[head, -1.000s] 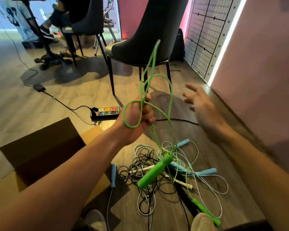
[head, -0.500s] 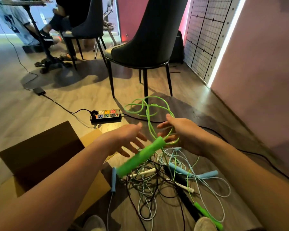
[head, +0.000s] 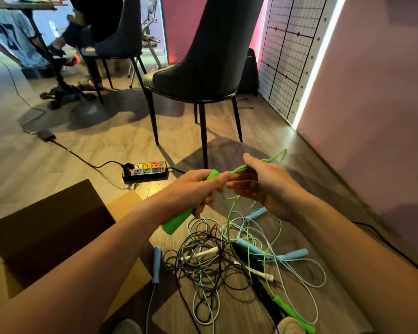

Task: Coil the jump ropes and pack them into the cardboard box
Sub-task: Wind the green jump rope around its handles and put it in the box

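My left hand (head: pixel 196 189) grips a green jump-rope handle (head: pixel 179 219) around its upper half, with the lower end sticking out toward me. My right hand (head: pixel 263 186) holds the thin green cord (head: pixel 274 157) just past the handle's tip, and the cord's bent end pokes up to the right. More green cord hangs down to a tangled pile of jump ropes (head: pixel 227 259) on the floor, with blue, white, black and green handles. The second green handle (head: pixel 293 313) lies at the pile's near right. An open cardboard box (head: pixel 121 208) stands at the lower left.
A dark chair (head: pixel 208 68) stands just beyond my hands. A power strip (head: pixel 145 170) with its black cable lies on the wood floor left of it. The pink wall (head: pixel 372 104) runs close on the right. People sit at a table far left.
The coiled green loops went from my left hand to my right. My left hand then took hold of the green handle, and both hands have come together above the pile.
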A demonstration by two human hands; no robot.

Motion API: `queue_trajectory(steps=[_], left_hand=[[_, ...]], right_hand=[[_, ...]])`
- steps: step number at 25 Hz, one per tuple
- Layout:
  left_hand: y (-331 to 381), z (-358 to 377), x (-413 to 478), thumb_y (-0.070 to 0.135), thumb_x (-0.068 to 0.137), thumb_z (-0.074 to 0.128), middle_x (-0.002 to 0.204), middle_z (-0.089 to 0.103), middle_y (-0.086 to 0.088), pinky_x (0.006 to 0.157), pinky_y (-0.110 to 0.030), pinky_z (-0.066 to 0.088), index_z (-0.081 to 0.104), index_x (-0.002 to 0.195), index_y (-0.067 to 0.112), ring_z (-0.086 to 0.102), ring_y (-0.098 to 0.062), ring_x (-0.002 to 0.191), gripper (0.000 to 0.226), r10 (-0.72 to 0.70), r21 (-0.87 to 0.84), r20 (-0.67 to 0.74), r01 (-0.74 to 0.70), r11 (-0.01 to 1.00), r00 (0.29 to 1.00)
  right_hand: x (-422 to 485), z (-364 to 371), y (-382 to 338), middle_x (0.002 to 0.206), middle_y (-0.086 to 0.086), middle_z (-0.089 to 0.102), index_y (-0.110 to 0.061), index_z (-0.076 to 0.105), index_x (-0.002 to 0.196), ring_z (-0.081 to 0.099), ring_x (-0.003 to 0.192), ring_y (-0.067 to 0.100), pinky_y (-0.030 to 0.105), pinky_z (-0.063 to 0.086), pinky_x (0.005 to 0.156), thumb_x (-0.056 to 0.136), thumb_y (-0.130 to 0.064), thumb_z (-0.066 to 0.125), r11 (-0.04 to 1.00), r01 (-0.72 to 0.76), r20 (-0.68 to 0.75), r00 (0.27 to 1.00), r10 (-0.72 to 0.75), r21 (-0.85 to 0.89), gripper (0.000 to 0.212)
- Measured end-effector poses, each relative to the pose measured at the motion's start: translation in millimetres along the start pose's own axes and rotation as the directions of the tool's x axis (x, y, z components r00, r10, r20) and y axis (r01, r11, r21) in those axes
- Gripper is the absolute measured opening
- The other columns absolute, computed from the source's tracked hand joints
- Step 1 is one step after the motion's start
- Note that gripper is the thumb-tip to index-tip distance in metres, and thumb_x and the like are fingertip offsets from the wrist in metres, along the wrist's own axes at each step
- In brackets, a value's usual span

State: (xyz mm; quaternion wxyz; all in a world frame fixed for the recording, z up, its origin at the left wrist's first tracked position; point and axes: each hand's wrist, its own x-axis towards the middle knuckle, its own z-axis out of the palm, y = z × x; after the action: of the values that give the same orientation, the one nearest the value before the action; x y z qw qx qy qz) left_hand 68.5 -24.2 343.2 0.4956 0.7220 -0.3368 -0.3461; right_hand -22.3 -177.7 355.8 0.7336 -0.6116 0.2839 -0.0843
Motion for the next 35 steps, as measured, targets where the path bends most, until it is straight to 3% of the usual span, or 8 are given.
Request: queue_trajectory(steps=[4, 9, 17, 21, 25, 30, 32, 35], left_hand=[[2, 1, 1, 0.028, 0.105, 0.046, 0.065, 0.051, -0.007, 0.044, -0.029, 0.046, 0.055, 0.111, 0.011, 0.048, -0.015, 0.044, 0.02, 0.085, -0.024, -0.052, -0.086, 0.996, 0.995], [-3, -6, 3, 0.007, 0.099, 0.043, 0.077, 0.058, -0.012, 0.049, -0.031, 0.05, 0.056, 0.094, 0.012, 0.054, -0.02, 0.054, 0.015, -0.037, -0.041, -0.162, 0.031, 0.999, 0.986], [-4, -5, -9, 0.014, 0.096, 0.062, 0.09, 0.075, -0.006, 0.074, -0.046, 0.061, 0.051, 0.115, 0.008, 0.071, -0.024, 0.074, 0.022, -0.102, -0.001, 0.144, 0.104, 0.995, 0.984], [-7, -19, -1, 0.023, 0.101, 0.055, 0.088, 0.058, -0.007, 0.068, -0.038, 0.053, 0.057, 0.1, 0.016, 0.054, -0.017, 0.07, 0.008, -0.165, 0.143, -0.148, 0.186, 0.972, 0.975], [-10, -30, -2, 0.034, 0.103, 0.049, 0.084, 0.046, -0.006, 0.06, -0.028, 0.04, 0.071, 0.091, 0.02, 0.04, -0.014, 0.063, 0.028, -0.176, 0.121, -0.316, 0.224, 0.967, 0.932], [-9, -43, -4, 0.02, 0.097, 0.053, 0.085, 0.054, -0.009, 0.05, -0.026, 0.036, 0.075, 0.085, 0.014, 0.041, -0.011, 0.052, 0.026, -0.219, -0.162, -0.402, 0.166, 0.973, 0.889], [-7, -40, -5, 0.021, 0.098, 0.052, 0.074, 0.049, -0.005, 0.048, -0.025, 0.033, 0.074, 0.088, 0.011, 0.036, -0.009, 0.048, 0.026, -0.178, -0.224, -0.327, 0.107, 0.969, 0.928], [4, -28, -5, 0.021, 0.1, 0.05, 0.061, 0.04, 0.004, 0.047, -0.023, 0.03, 0.07, 0.092, 0.006, 0.03, -0.008, 0.047, 0.026, -0.095, -0.242, -0.167, 0.053, 0.969, 0.981]], right_hand=[[-3, -3, -2, 0.093, 0.014, 0.075, -0.007, 0.062, 0.096, 0.076, 0.084, 0.027, 0.043, 0.055, 0.093, 0.106, -0.035, 0.045, 0.997, -0.058, 0.178, 0.982, 0.065, -0.045, 0.034], [-4, -5, 1, 0.115, 0.015, 0.073, -0.009, 0.057, 0.12, 0.072, 0.103, 0.029, 0.048, 0.048, 0.105, 0.101, -0.028, 0.058, 0.993, 0.013, 0.334, 0.942, 0.027, -0.116, 0.028], [0, -4, 13, 0.09, 0.007, 0.071, -0.004, 0.068, 0.115, 0.065, 0.069, 0.01, 0.027, 0.05, 0.065, 0.1, -0.034, 0.058, 0.899, 0.097, 0.401, 0.911, 0.093, -0.428, 0.036], [9, -26, 4, 0.066, -0.002, 0.063, -0.016, 0.08, 0.095, 0.044, 0.051, 0.006, 0.015, 0.035, 0.051, 0.097, -0.039, 0.062, 0.667, 0.231, 0.19, 0.973, -0.135, -0.709, 0.029], [35, -58, 5, 0.078, 0.004, 0.072, -0.014, 0.077, 0.1, 0.061, 0.07, 0.016, 0.026, 0.041, 0.061, 0.101, -0.023, 0.053, 0.609, 0.212, -0.195, 0.824, -0.532, -0.765, 0.026], [39, -101, 18, 0.095, 0.019, 0.074, -0.012, 0.066, 0.092, 0.069, 0.087, 0.04, 0.04, 0.056, 0.078, 0.082, -0.031, 0.039, 0.586, -0.14, -0.411, 0.838, -0.359, -0.798, 0.035], [30, -90, 25, 0.121, 0.019, 0.066, -0.018, 0.061, 0.12, 0.063, 0.107, 0.041, 0.046, 0.051, 0.094, 0.084, -0.021, 0.048, 0.375, -0.217, -0.331, 0.902, -0.275, -0.901, 0.038], [19, -49, 25, 0.147, 0.006, 0.05, -0.025, 0.047, 0.145, 0.049, 0.132, 0.026, 0.043, 0.041, 0.109, 0.088, -0.01, 0.057, 0.25, 0.255, 0.129, 0.894, -0.428, -0.934, 0.06]])
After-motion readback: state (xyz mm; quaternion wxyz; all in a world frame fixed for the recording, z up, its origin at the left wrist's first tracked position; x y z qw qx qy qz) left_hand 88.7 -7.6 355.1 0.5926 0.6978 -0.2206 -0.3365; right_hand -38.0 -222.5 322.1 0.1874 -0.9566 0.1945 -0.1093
